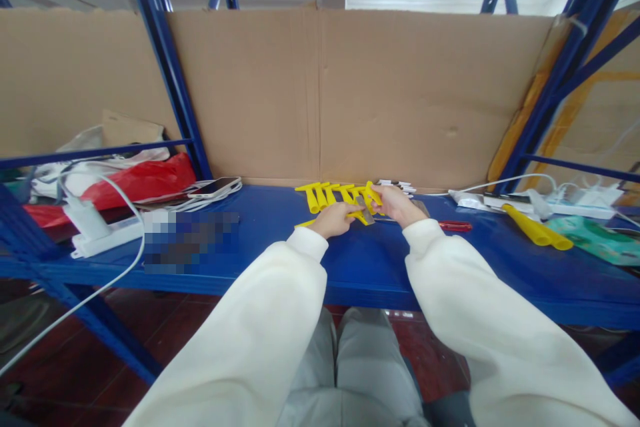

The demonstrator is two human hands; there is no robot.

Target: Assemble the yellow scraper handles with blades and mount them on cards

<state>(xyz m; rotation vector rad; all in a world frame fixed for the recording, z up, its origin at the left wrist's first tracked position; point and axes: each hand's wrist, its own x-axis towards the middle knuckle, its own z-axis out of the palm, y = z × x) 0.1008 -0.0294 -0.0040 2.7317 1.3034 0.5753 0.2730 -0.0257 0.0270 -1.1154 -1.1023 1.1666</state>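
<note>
Over the blue shelf top, my left hand [334,219] is closed on a yellow plastic piece whose tip [359,215] sticks out past the fingers. A greyish flat plate [367,212] lies between the two hands; which one bears it, I cannot tell. My right hand [397,204] pinches a yellow T-shaped scraper handle [371,194], held close to the left fingers. Behind the hands, several similar yellow scraper handles [320,197] lie in a row. Beside my right wrist rests a red-handled screwdriver [455,226], its shaft partly hidden.
Small white pieces [397,184] lie by the cardboard back wall [400,93]. To the right are yellow tubes [537,227], a green packet [595,239] and a power strip [580,207]. A phone [215,187], red bag [145,180] and corded white strip [107,237] sit left.
</note>
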